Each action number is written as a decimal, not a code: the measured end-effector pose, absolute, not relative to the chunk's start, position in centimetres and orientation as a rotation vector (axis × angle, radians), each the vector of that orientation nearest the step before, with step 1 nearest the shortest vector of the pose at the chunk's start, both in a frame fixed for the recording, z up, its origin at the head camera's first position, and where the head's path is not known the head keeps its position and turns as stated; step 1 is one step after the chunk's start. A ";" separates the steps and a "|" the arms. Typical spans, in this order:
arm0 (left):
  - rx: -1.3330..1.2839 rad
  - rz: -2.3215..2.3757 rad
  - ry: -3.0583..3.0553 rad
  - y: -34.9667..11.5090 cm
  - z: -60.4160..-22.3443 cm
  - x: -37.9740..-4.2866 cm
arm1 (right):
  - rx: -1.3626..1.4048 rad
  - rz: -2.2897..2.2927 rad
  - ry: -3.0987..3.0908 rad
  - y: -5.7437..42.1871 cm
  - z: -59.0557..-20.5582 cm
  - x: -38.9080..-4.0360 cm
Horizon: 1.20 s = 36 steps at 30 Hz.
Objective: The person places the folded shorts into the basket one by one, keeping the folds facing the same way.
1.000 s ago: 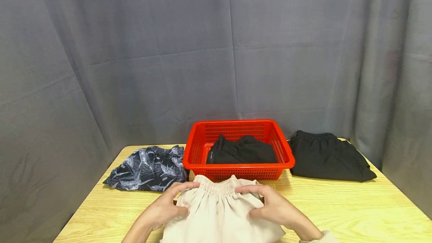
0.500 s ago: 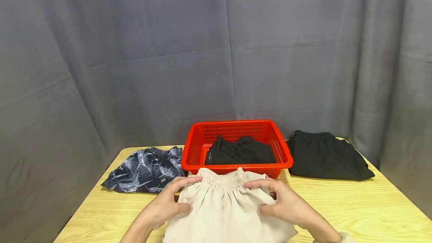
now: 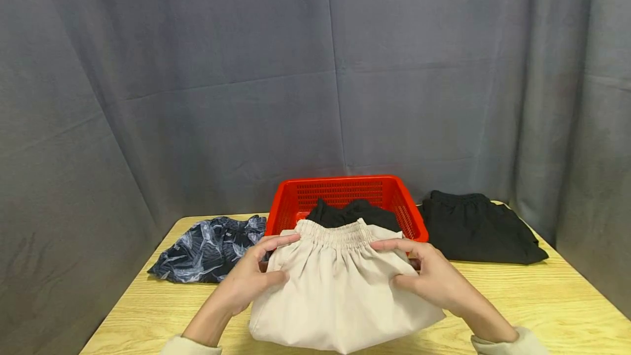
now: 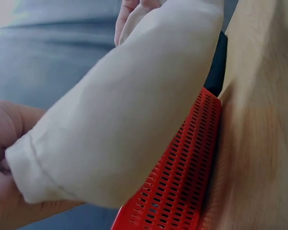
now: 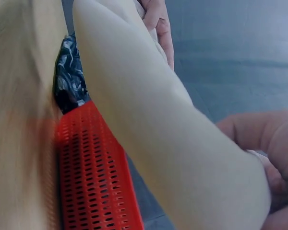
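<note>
A pair of beige shorts (image 3: 340, 292) with a gathered elastic waistband is raised above the table in the head view, folded, the waistband at the far side. My left hand (image 3: 245, 277) grips its left side, thumb on top; some fingers are hidden beneath the cloth. On the opposite side, my right hand (image 3: 436, 281) holds it in the same way. The cloth overlaps the front of the red basket (image 3: 340, 180) from this viewpoint. Both wrist views show the shorts hanging between the hands, above the table surface.
Inside the basket lies a black garment (image 3: 355, 214), partly hidden by the shorts. Dark patterned shorts (image 3: 209, 251) lie on the table to the left. A folded black garment (image 3: 478, 229) lies at right. Grey curtains (image 3: 296, 97) hang behind the wooden table (image 3: 532, 311).
Both hands have lifted the beige shorts and moved them forward towards the basket. Their lower edge now shows, and the basket's front rim is now covered from view.
</note>
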<state>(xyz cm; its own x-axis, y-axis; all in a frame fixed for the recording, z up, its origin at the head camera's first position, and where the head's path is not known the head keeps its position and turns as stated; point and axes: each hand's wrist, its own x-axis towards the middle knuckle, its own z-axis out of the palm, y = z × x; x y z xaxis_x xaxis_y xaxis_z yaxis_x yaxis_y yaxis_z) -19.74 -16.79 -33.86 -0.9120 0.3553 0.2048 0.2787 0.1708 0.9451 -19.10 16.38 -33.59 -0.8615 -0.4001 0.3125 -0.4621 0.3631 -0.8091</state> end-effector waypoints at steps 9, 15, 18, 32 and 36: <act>0.617 1.901 2.358 -16.2 -32.8 -21.4 | 0.669 1.418 -2.540 16.6 -32.4 -19.6; 0.578 1.958 2.339 -15.8 -32.5 -22.9 | 0.615 1.373 -2.497 16.6 -31.9 -20.6; 0.514 1.996 2.302 -15.7 -32.5 -23.5 | 0.598 1.390 -2.469 16.7 -31.7 -21.3; 0.368 1.973 2.409 -14.4 -31.5 -26.5 | 0.485 1.298 -2.532 17.5 -31.6 -24.1; 0.319 1.933 2.495 -14.2 -31.3 -27.3 | 0.493 1.292 -2.520 17.6 -31.4 -24.6</act>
